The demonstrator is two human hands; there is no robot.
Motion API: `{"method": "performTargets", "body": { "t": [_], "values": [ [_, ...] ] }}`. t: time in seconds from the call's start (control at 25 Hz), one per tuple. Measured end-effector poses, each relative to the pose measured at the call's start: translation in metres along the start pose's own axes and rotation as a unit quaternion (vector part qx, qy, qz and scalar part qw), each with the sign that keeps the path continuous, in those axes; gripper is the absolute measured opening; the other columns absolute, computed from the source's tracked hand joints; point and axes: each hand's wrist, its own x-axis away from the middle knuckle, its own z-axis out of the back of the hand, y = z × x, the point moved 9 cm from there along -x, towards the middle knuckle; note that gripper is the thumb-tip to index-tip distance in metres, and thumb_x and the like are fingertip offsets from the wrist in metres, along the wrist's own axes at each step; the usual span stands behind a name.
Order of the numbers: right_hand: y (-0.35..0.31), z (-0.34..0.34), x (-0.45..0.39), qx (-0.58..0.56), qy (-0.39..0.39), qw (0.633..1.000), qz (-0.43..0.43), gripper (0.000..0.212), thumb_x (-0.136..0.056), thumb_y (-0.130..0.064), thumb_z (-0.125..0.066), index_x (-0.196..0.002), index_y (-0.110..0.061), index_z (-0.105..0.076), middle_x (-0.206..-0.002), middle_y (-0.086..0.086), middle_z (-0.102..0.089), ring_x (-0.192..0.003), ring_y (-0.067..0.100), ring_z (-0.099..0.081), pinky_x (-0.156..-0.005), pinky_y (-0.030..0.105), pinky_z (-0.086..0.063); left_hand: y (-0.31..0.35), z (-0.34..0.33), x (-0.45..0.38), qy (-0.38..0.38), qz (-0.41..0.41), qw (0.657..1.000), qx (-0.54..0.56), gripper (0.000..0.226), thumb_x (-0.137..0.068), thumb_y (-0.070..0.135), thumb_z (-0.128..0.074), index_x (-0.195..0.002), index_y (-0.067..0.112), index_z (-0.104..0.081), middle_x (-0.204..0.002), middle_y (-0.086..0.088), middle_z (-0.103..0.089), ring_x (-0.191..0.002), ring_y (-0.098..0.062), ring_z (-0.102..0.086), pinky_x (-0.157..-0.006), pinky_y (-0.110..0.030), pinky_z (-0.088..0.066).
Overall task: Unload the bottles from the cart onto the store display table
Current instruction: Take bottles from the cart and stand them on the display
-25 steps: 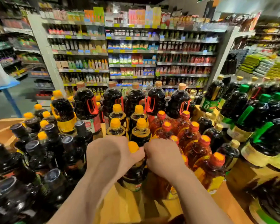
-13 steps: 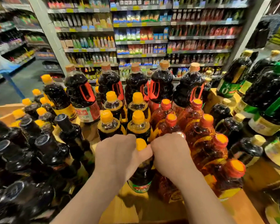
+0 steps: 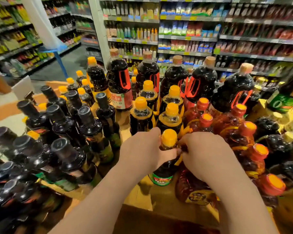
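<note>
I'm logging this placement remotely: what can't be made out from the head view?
- Right hand: its palm side is hidden, so its grip on the reddish amber bottle is unclear.
- Dark yellow-capped bottle: the left hand covers its shoulder.
- The cart: outside the frame.
- Black-capped dark bottles: labels blurred, some cut off by the left edge.

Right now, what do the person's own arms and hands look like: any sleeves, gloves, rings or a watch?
Both forearms are bare down to the frame's bottom edge, with no sleeves in view. The left hand and right hand show no gloves, and no watch, bracelet or ring is visible.
</note>
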Motion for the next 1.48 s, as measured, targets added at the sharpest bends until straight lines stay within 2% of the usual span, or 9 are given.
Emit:
{"method": "performTargets", "body": {
  "t": [0.16, 0.36, 0.48, 0.6, 0.76, 0.96, 1.16, 1.32, 1.48],
  "values": [
    [-0.019, 0.046, 0.040, -0.133, 0.120, 0.984, 0.007, 0.027, -0.090, -0.038, -0.056, -0.116, -0.034, -0.063, -0.108, -0.009, -0.066, -0.098, 0.014, -0.062, -0.076, 0.027, -0.050, -0.014, 0.029, 0.042, 0.073, -0.037, 0.997, 0.003, 0.047, -0.085, 0.072, -0.045, -0.071, 0.028, -0.045, -0.064, 0.008, -0.055, -0.061, -0.008, -0.052, -0.050, -0.026, -0.043],
    [-0.110, 0.040, 0.074, -0.218, 0.098, 0.962, 0.136, 0.022, -0.090, -0.037, -0.050, -0.106, -0.033, -0.065, -0.070, -0.017, -0.054, -0.062, 0.002, -0.053, -0.056, 0.021, -0.046, -0.044, 0.080, 0.136, 0.148, -0.036, 0.987, -0.058, 0.035, -0.088, 0.053, -0.045, -0.067, 0.026, -0.042, -0.058, 0.009, -0.047, -0.059, -0.013, -0.052, -0.052, -0.031, -0.046],
    [-0.191, 0.044, 0.114, -0.194, 0.068, 0.950, 0.234, 0.023, -0.094, -0.035, -0.039, -0.108, -0.037, -0.057, -0.092, -0.014, -0.059, -0.086, 0.009, -0.057, -0.076, 0.029, -0.051, -0.082, 0.104, 0.215, 0.152, 0.044, 0.982, -0.107, 0.026, -0.090, 0.045, -0.049, -0.074, 0.026, -0.041, -0.068, 0.006, -0.052, -0.074, -0.021, -0.059, -0.060, -0.033, -0.048],
    [-0.266, 0.062, 0.179, -0.205, 0.095, 0.919, 0.324, 0.023, -0.088, -0.033, -0.045, -0.101, -0.036, -0.064, -0.089, -0.010, -0.062, -0.087, 0.016, -0.061, -0.069, 0.030, -0.048, -0.120, 0.128, 0.313, 0.216, 0.124, 0.958, -0.140, 0.026, -0.085, 0.049, -0.050, -0.071, 0.027, -0.046, -0.070, 0.002, -0.063, -0.069, -0.024, -0.062, -0.050, -0.028, -0.035],
    [-0.363, 0.066, 0.308, -0.252, 0.027, 0.853, 0.456, 0.028, -0.088, -0.036, -0.047, -0.111, -0.039, -0.062, -0.101, -0.012, -0.061, -0.097, 0.009, -0.057, -0.080, 0.026, -0.039, -0.161, 0.139, 0.488, 0.250, 0.288, 0.918, -0.108, 0.055, -0.074, 0.063, -0.023, -0.079, 0.022, -0.058, -0.078, -0.001, -0.068, -0.077, -0.026, -0.063, -0.054, -0.029, -0.037],
    [-0.471, 0.068, 0.480, -0.267, -0.029, 0.741, 0.616, 0.026, -0.082, -0.033, -0.053, -0.102, -0.032, -0.069, -0.085, -0.005, -0.061, -0.084, 0.020, -0.061, -0.072, 0.032, -0.046, -0.171, 0.138, 0.712, 0.328, 0.449, 0.826, -0.089, 0.048, -0.075, 0.064, -0.031, -0.076, 0.025, -0.060, -0.070, 0.001, -0.066, -0.073, -0.024, -0.064, -0.058, -0.034, -0.049],
    [-0.555, 0.063, 0.681, -0.225, -0.092, 0.579, 0.778, 0.029, -0.078, -0.033, -0.048, -0.098, -0.032, -0.069, -0.074, -0.010, -0.053, -0.079, 0.017, -0.059, -0.069, 0.030, -0.046, -0.143, 0.110, 0.922, 0.381, 0.634, 0.667, -0.097, 0.037, -0.076, 0.059, -0.038, -0.077, 0.030, -0.060, -0.073, 0.002, -0.068, -0.077, -0.020, -0.064, -0.064, -0.033, -0.049],
    [-0.589, 0.057, 0.791, -0.187, -0.155, 0.464, 0.852, 0.028, -0.084, -0.028, -0.054, -0.108, -0.036, -0.066, -0.091, -0.011, -0.061, -0.095, 0.013, -0.058, -0.083, 0.030, -0.045, -0.129, 0.088, 1.016, 0.378, 0.725, 0.568, -0.091, 0.030, -0.078, 0.049, -0.039, -0.076, 0.024, -0.056, -0.074, -0.002, -0.066, -0.077, -0.024, -0.063, -0.063, -0.035, -0.048],
    [-0.634, 0.028, 0.877, -0.160, -0.199, 0.365, 0.895, 0.033, -0.075, -0.034, -0.045, -0.098, -0.031, -0.069, -0.090, -0.007, -0.066, -0.090, 0.019, -0.061, -0.079, 0.037, -0.049, -0.136, 0.067, 1.094, 0.346, 0.815, 0.461, -0.057, 0.019, -0.086, 0.044, -0.049, -0.079, 0.027, -0.054, -0.083, -0.002, -0.067, -0.084, -0.022, -0.062, -0.066, -0.032, -0.045]
  ]
}}
